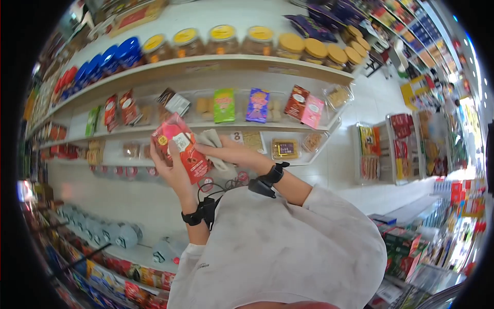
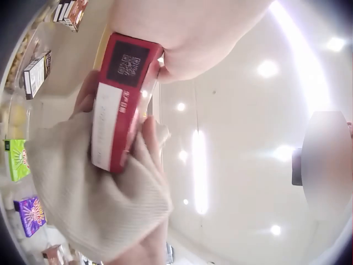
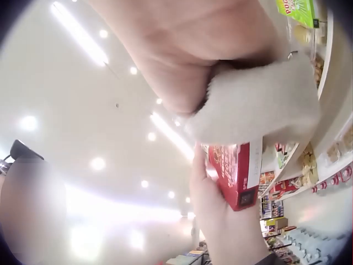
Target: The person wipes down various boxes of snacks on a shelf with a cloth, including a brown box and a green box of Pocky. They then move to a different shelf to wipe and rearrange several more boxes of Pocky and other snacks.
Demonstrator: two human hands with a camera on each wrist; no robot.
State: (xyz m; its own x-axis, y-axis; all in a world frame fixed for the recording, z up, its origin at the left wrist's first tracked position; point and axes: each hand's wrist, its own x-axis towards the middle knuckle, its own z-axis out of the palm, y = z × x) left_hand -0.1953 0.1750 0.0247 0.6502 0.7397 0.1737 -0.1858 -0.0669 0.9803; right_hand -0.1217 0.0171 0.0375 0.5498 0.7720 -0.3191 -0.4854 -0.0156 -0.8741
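A red printed box [image 1: 194, 160] with a white label and a QR code is held up in front of the shelves by my left hand [image 1: 174, 167], its fingers and thumb around the sides. My right hand [image 1: 229, 150] grips a pale beige cloth [image 1: 222, 169] against the right side of the box. In the left wrist view the cloth [image 2: 94, 193] drapes around the lower part of the box [image 2: 126, 94]. In the right wrist view the cloth [image 3: 259, 105] covers most of the right fingers, above the box [image 3: 234, 171].
Behind the hands, a shelf [image 1: 175, 126] carries a green pack [image 1: 224, 105], a purple pack [image 1: 258, 105] and several brown packs. Yellow-lidded jars [image 1: 223, 38] line the shelf above. Bins of packets [image 1: 399, 147] stand at right; large water bottles [image 1: 126, 236] sit lower left.
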